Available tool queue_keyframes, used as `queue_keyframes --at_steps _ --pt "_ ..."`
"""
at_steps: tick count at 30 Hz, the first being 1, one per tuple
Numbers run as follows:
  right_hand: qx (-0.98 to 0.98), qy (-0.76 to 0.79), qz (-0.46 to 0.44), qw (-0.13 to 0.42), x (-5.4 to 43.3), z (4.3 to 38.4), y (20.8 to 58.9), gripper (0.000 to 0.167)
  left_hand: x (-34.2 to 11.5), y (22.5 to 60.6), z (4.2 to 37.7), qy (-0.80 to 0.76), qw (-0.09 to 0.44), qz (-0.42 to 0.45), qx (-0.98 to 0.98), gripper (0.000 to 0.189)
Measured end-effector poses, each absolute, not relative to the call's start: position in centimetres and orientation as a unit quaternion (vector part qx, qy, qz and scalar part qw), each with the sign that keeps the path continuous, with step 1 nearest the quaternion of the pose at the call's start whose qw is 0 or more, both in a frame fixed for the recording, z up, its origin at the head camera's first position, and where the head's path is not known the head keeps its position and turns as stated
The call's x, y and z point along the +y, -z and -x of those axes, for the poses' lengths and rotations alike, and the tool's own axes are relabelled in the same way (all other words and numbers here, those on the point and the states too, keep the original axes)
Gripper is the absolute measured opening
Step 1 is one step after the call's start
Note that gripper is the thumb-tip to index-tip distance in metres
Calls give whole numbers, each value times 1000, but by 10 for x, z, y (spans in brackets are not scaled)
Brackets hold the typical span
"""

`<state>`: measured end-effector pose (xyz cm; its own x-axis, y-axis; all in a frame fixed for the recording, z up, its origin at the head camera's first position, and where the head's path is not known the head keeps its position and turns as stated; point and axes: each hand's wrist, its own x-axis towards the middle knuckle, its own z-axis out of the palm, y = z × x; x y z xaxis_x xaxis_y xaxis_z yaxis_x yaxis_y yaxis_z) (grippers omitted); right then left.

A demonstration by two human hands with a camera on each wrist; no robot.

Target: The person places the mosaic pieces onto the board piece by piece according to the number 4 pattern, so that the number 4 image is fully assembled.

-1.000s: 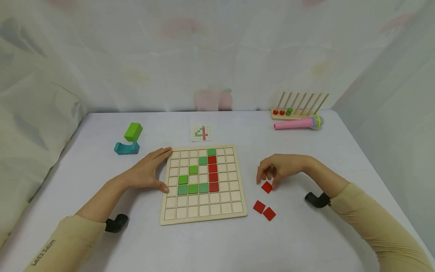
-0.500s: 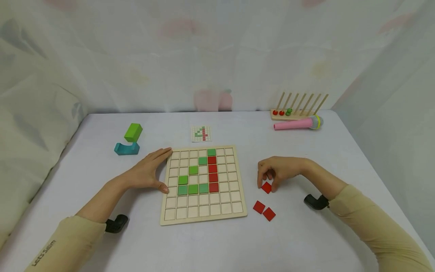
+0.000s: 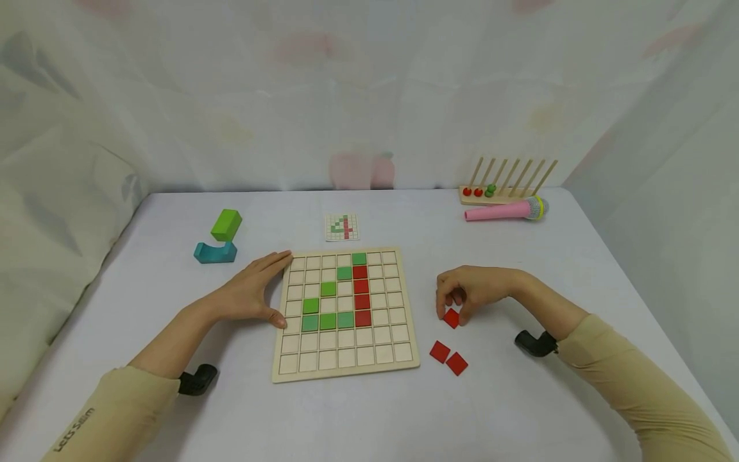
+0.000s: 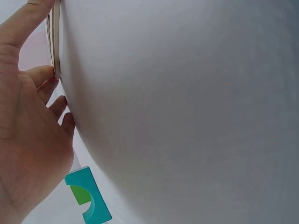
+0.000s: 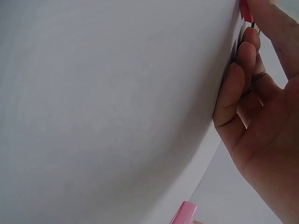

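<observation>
My left hand (image 3: 248, 292) lies along the left edge of the wooden grid board (image 3: 346, 375), thumb and fingers spread and touching the rim. Green tiles (image 3: 328, 321) and a column of red tiles (image 3: 362, 301) sit in the board's squares. To the right of the board, my right hand (image 3: 476, 289) pinches a loose red square tile (image 3: 451, 318) at the table surface between thumb and index finger. In the right wrist view, part of that red tile (image 5: 245, 11) shows by the thumb, the other fingers curled. Two more red tiles (image 3: 440, 351) lie nearer the front.
A small pattern card (image 3: 342, 228) lies behind the board. At the back left are a green block (image 3: 226, 224) and a teal arch-shaped block (image 3: 215, 253). A pink toy microphone (image 3: 502, 210) and a wooden peg stand with beads (image 3: 493, 200) stand at the back right.
My right hand has lowered slightly, and its index finger and thumb have come down to opposite corners of the red tile. The tile has shifted slightly left. My left hand stays put.
</observation>
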<state>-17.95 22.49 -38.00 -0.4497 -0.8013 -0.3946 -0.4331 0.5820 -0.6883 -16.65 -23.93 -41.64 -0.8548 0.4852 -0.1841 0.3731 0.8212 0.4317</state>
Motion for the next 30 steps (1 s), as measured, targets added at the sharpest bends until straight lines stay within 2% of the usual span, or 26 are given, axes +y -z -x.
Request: queue_keyframes --at_steps 17,30 --pt "821 253 356 367 215 184 373 14 -239 415 166 -197 143 -232 942 138" --pt "834 271 354 326 197 189 364 18 -238 413 165 -192 141 -230 944 135"
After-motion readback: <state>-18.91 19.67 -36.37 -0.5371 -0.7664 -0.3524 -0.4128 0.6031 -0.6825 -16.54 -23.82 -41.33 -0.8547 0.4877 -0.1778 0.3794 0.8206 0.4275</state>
